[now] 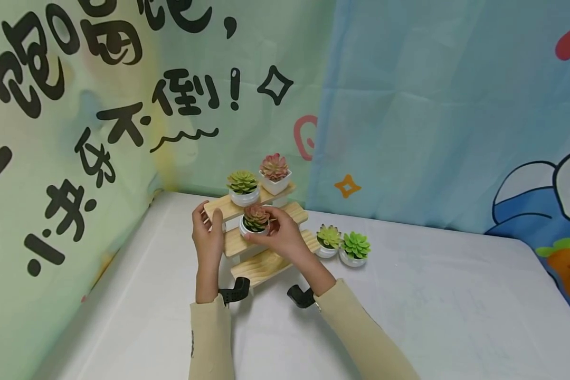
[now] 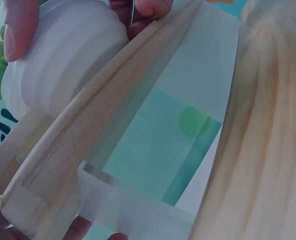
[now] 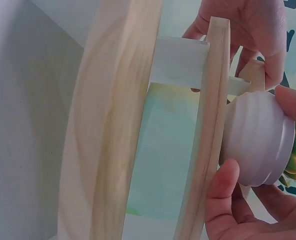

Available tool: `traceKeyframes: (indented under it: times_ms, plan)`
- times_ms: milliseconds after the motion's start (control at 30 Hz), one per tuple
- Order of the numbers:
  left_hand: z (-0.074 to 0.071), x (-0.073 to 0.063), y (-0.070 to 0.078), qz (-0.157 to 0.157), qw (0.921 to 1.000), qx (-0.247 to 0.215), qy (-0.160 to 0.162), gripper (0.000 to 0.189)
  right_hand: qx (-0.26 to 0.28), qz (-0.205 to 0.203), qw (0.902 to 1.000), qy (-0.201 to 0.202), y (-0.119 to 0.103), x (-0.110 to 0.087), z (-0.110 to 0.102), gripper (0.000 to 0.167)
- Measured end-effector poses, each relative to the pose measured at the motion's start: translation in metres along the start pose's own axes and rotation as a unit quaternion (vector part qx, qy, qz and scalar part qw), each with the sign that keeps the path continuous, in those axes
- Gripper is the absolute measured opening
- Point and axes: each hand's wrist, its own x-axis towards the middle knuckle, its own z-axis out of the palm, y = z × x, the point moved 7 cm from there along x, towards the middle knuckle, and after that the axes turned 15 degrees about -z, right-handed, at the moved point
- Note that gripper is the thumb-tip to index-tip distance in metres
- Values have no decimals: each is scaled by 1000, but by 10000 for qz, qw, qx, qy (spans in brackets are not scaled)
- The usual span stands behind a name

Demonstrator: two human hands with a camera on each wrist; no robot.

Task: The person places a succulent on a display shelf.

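Note:
A three-tiered wooden plant stand [image 1: 261, 266] stands on the white table. My left hand [image 1: 208, 233] grips its left side near the top board, thumb in front and fingers partly hidden behind. A small succulent with reddish-green leaves [image 1: 255, 217] sits in a white pot at the middle board, and my right hand [image 1: 285, 236] holds that pot between thumb and fingers. Seen in the right wrist view, the ribbed white pot [image 3: 255, 137] is right against the board's edge. On the top board are a green succulent [image 1: 243, 182] and a pink one [image 1: 275, 168].
Two more potted succulents, one yellow-green [image 1: 329, 237] and one bright green [image 1: 355, 246], stand close together on the table [image 1: 437, 306], right of the stand. A printed cloth backdrop [image 1: 408, 132] rises behind and along the left.

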Motion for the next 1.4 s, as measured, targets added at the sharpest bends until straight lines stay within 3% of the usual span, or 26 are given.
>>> traceKeyframes:
  times_ms: [533, 833, 1067, 1400]
  plan:
    - [1, 0, -1, 34, 10000, -4, 39, 44, -242, -128, 9995, -144, -2, 2, 2, 64]
    - [7, -4, -2, -16, 10000, -43, -73, 45, 141, 17, 9997, -200, 3, -6, -6, 71]
    - [6, -4, -1, 5, 10000, 15, -47, 45, 770, 192, 9966, 222, 4, -18, -20, 67]
    - [1, -4, -1, -37, 10000, 20, -24, 46, 1261, -354, 9847, 1150, 0, -38, -52, 48]
